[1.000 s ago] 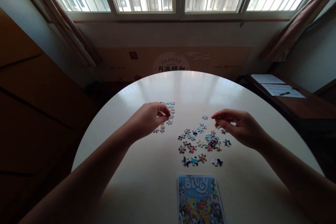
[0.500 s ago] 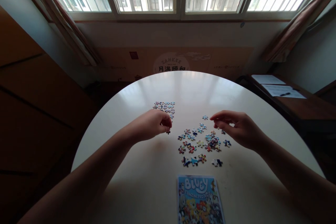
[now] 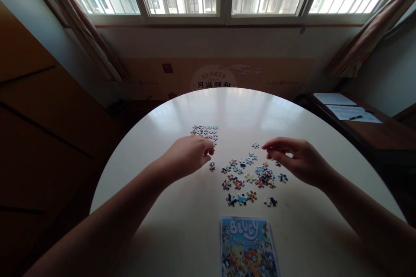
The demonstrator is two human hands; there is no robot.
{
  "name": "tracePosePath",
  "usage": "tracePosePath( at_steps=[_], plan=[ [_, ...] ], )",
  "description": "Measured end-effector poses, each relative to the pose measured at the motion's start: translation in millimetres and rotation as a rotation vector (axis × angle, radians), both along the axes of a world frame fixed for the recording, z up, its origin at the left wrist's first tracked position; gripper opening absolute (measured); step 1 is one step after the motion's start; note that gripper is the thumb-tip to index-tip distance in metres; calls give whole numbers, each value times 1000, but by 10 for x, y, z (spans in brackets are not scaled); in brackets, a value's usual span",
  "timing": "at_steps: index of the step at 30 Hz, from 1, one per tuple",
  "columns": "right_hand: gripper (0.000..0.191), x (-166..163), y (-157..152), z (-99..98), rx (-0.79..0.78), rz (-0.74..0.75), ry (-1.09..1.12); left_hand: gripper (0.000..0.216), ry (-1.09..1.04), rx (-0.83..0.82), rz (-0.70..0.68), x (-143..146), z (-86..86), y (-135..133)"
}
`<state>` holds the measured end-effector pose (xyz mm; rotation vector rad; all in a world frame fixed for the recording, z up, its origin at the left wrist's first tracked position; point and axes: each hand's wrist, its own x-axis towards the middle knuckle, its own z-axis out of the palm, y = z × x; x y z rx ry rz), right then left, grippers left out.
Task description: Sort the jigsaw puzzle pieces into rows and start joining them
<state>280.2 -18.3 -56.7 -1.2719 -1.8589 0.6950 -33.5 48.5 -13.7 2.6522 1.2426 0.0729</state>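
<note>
Since the earlier head view, the left hand (image 3: 191, 152) had come clear of one puzzle piece (image 3: 212, 166), which lay on the tabletop (image 3: 182, 216) just beside it. Its fingers were curled; the right hand's (image 3: 294, 155) nearly met beside the loose pile (image 3: 265, 176). Whether either gripped anything, I couldn't tell. Pieces looked light, stiff and thin, best pinched by their edges. A picture sheet (image 3: 248, 246) read "BLUEY FANZINE PROJECT"; a far panel (image 3: 212, 77), "ZANKEE".

Two grips: left grip (image 3: 188, 153), right grip (image 3: 297, 153). Under both, one round desk (image 3: 175, 233). Just nearer than the left grip, one lone puzzle piece (image 3: 212, 166); just left of the right grip, one other piece (image 3: 255, 145). Between and nearer, many loose pieces (image 3: 264, 176), too heaped to count. Nearer still, one picture card (image 3: 248, 246).
</note>
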Motion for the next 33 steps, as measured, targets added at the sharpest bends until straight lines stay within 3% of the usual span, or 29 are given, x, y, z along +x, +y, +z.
tracePosePath(
  at_steps=[5,15,33],
  plan=[
    [24,5,-5,-19,-10,3,-11,16,-4,8,-23,-97,119,28],
    [25,-28,-12,22,-17,10,-22,9,54,-53,-217,18,-52,-22],
    [25,-21,-13,-5,-33,47,-24,15,159,18,-139,6,-54,24]
  ],
)
